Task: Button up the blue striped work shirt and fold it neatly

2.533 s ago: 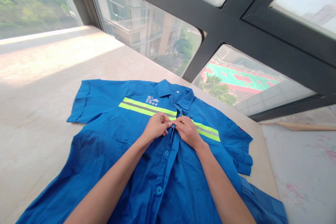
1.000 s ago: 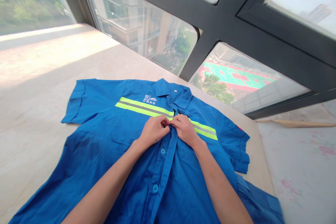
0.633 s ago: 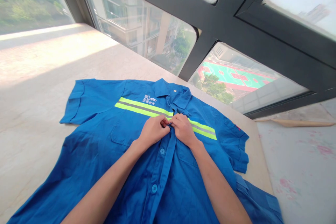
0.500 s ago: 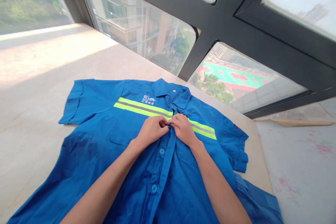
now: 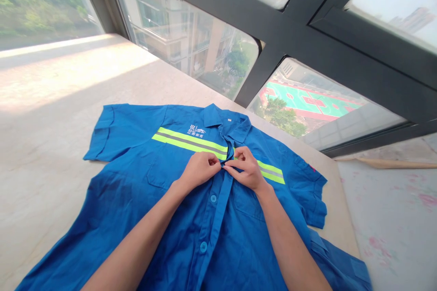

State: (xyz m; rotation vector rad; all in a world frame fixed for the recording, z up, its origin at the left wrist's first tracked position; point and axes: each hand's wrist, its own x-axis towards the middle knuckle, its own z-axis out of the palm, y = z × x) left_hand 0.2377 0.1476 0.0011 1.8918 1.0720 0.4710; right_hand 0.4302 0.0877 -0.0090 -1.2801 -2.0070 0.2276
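A blue short-sleeved work shirt [image 5: 119,195] lies spread front up, its collar toward the window. Yellow-green bands with a grey stripe cross its chest, above which sits white lettering. At the chest, my left hand [image 5: 200,169] is closed in a pinch on the shirt's front placket. Facing it, my right hand [image 5: 246,170] has its thumb and index fingertip at the same spot on the placket edge, its other fingers curled. Whatever lies between the fingertips is too small to make out. Below the hands, an upper button [image 5: 213,198] and a lower button [image 5: 203,247] show on the placket.
The shirt rests on a pale marble-like sill [image 5: 44,132]. Beyond it stand dark grey window frames [image 5: 293,32] with glass panes. Blue folded cloth [image 5: 341,259] lies by the shirt's right side. A pale floral-patterned surface [image 5: 392,218] lies at the far right.
My right hand's fingers have loosened and spread somewhat, the hand turning at the placket. My left hand stays pinched there. The whole view has shifted slightly.
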